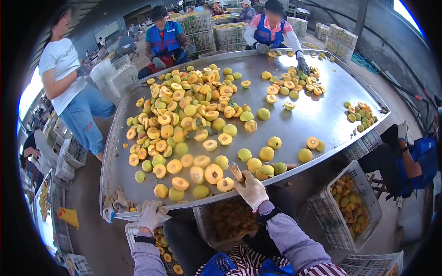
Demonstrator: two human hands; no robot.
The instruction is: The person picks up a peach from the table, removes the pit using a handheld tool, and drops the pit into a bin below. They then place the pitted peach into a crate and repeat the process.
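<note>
My right hand's [251, 189] fingers are closed round a wooden-handled tool [236, 173], which pokes out past them above the metal tabletop [294, 122], just beside a halved fruit [225, 185]. My left hand [152, 215] is at the near edge, over a crate [132, 231]; whether those fingers pinch anything, I can't tell.

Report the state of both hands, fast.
Left hand: off-white glove, at the silver metal table's near edge; grip cannot be told.
Right hand: off-white glove, grip closed on a slim brown tool.
</note>
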